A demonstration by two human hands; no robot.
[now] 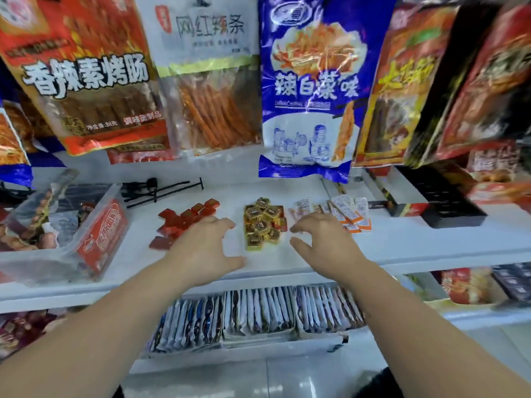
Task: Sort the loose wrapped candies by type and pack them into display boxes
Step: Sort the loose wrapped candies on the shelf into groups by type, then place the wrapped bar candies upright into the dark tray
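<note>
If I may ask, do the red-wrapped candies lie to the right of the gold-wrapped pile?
No, the red-wrapped candies lie left of the gold-wrapped pile, with white-and-orange candies on its right.

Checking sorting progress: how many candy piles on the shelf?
3: red candies beyond the left hand, gold candies between the hands, white-orange candies beyond the right hand; hands may hide some.

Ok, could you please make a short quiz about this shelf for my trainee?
1. True or false: the gold candies lie between the red candies and the orange-white candies.
2. Which pile sits between the left hand and the right hand? A red, B gold, C orange-white.
3. Fill in: the pile nearest the clear box is ____.
Key: 1 true; 2 B; 3 red.
</note>
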